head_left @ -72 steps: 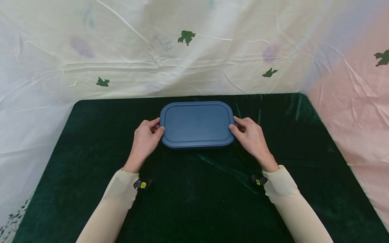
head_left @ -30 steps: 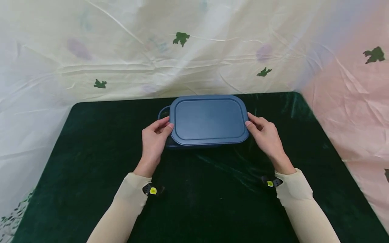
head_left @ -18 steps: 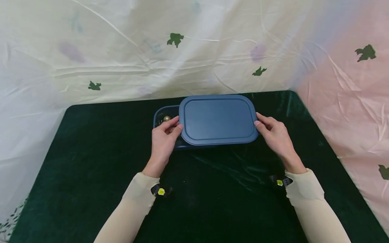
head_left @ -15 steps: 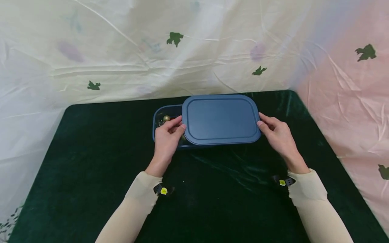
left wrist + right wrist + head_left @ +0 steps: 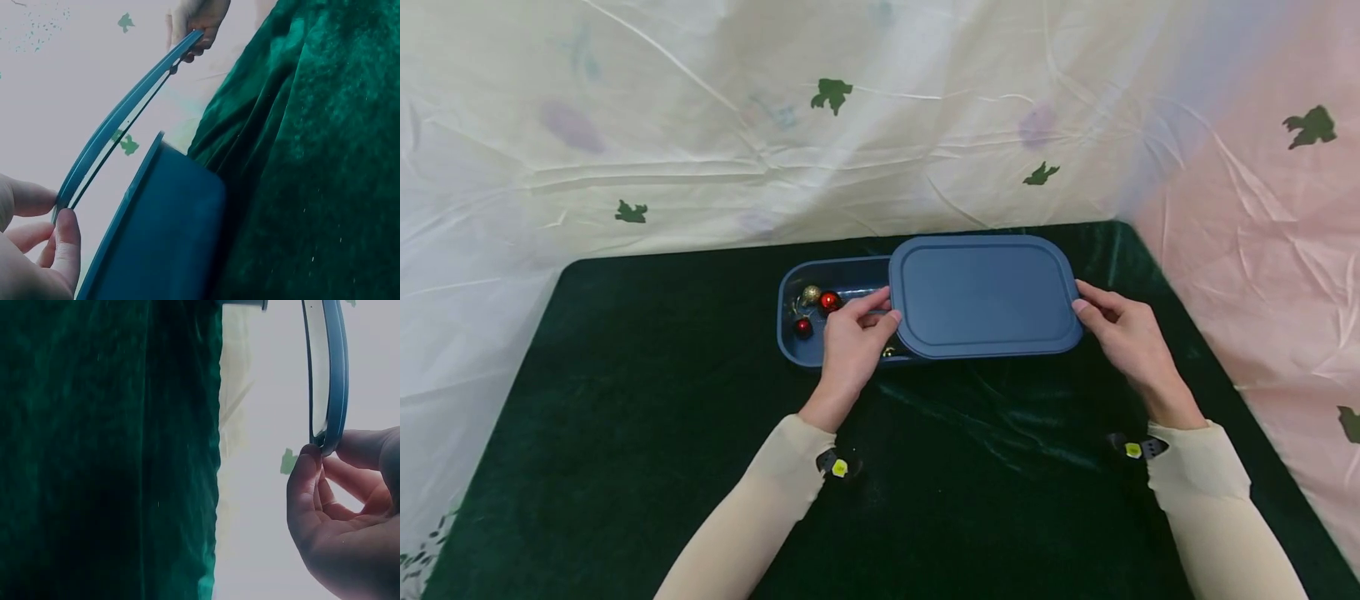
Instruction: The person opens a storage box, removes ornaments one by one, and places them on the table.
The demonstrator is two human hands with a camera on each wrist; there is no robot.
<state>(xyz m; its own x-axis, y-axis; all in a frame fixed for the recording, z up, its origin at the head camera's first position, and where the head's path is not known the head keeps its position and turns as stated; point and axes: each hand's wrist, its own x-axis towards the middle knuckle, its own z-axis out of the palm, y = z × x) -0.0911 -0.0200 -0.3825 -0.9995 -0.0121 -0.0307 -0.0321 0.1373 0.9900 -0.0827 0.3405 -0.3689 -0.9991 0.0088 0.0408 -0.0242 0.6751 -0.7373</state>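
A blue rectangular lid [image 5: 985,296] with rounded corners is held level between both hands. My left hand [image 5: 855,346] pinches its left end between thumb and fingers, and my right hand [image 5: 1123,342] pinches the right end. Below and to the left is a blue box [image 5: 790,346], its right part hidden under the lid. Inside it lie a gold bauble [image 5: 811,295], a red bauble [image 5: 829,302] and a smaller dark red bauble [image 5: 803,327]. In the left wrist view a gap shows between the lid [image 5: 103,137] and the box [image 5: 162,231].
A dark green velvet cloth [image 5: 625,433] covers the table. Behind it hangs a pale curtain [image 5: 715,100] with green leaf-like patches, and a pink curtain [image 5: 1262,250] hangs at the right.
Both hands have carried the lid to the right, off the box. The box's left part and the baubles inside have come into view.
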